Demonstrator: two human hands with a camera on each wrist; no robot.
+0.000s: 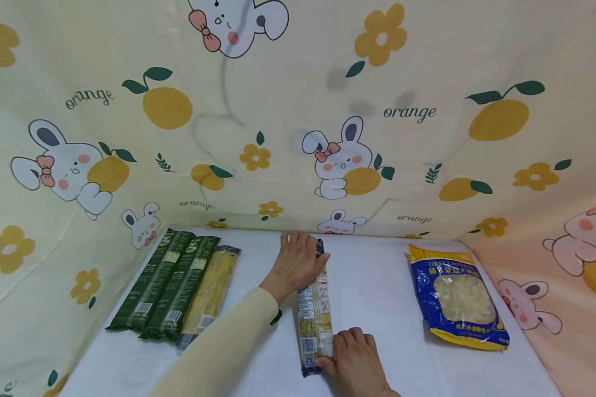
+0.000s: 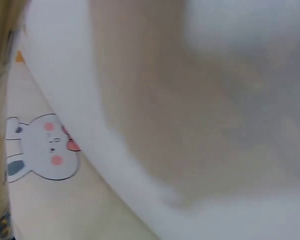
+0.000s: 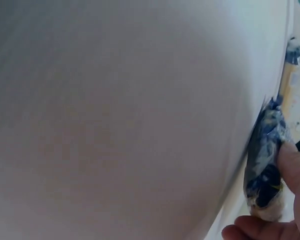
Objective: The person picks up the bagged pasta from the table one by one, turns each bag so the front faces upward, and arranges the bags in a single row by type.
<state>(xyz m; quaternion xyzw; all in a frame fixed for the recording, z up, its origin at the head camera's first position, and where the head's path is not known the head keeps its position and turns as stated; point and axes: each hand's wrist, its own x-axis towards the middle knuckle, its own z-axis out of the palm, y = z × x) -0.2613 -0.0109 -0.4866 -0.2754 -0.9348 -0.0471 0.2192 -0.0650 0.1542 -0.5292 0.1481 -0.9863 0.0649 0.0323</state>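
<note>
A long see-through packet of spaghetti point(image 1: 315, 325) with dark blue ends lies lengthwise on the white table, its printed label and barcode facing up. My left hand point(image 1: 298, 262) holds the far end, thumb along the right side and fingers over the top. At the near end my right hand point(image 1: 355, 358) grips the packet, thumb on its left and fingers on its right. In the right wrist view, the blue crinkled end of the spaghetti packet point(image 3: 267, 155) sits between the thumb point(image 3: 294, 167) and the fingers. Blur fills most of the left wrist view.
On the left lie two dark green pasta packets point(image 1: 151, 281) point(image 1: 186, 286), side by side. Beside them is another clear spaghetti packet point(image 1: 213, 289), partly behind the left sleeve point(image 1: 223, 344). A blue and yellow bag of orecchiette point(image 1: 459, 298) lies at right. Patterned cloth point(image 1: 298, 182) hangs around the table.
</note>
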